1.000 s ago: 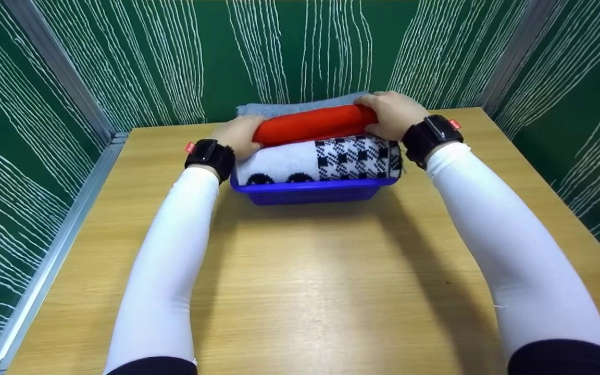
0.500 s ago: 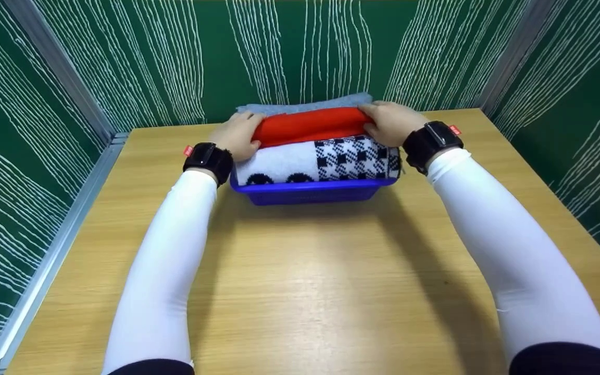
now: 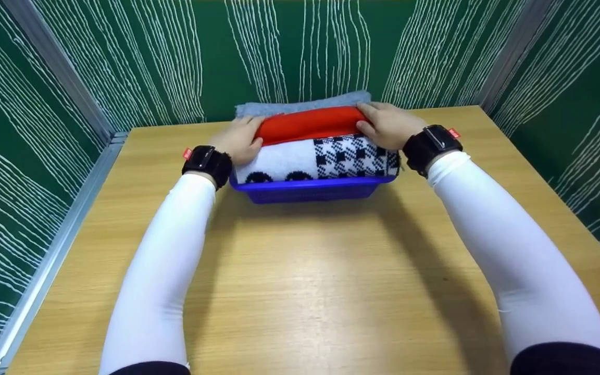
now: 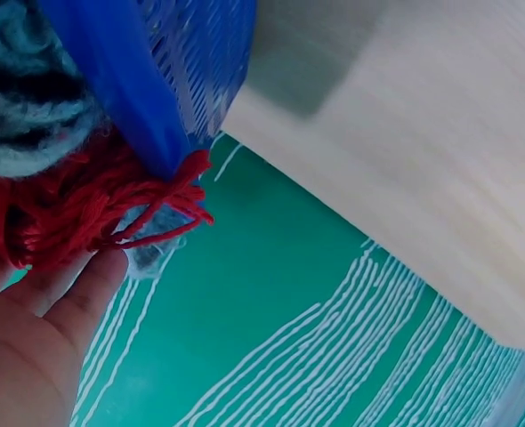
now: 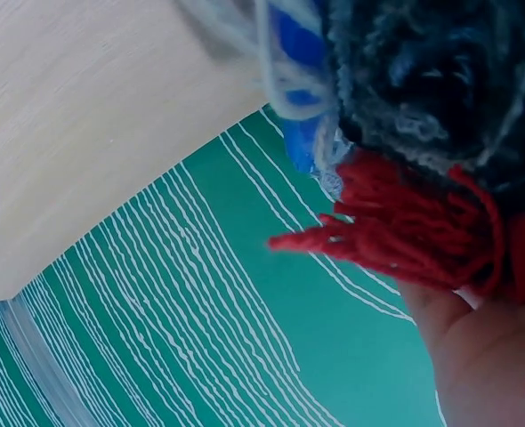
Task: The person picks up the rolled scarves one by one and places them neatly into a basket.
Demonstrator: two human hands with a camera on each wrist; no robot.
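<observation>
A red rolled scarf point(image 3: 310, 125) lies in a blue plastic basket point(image 3: 310, 191), between two other rolls. At its left end, my left hand point(image 3: 236, 139) holds it, thumb in front and fingers over the top. My right hand point(image 3: 391, 125) grips the opposite end the same way. In front lies a white roll with a black houndstooth pattern point(image 3: 354, 156), and behind is a light blue-grey fuzzy roll point(image 3: 300, 107), partly hidden. The left wrist view shows red fringe point(image 4: 102, 196) hanging by my fingers; more red fringe point(image 5: 396, 222) spreads above my right thumb in the right wrist view.
The basket stands near the back edge of a wooden table point(image 3: 300, 281). Green panels with white wavy lines point(image 3: 321, 52) rise behind and at both sides, joined by grey metal posts point(image 3: 508, 52).
My right hand has shifted slightly down and to the left with the red scarf's end. The left hand is a little lower. The scarf now sits slightly flatter between the other rolls.
</observation>
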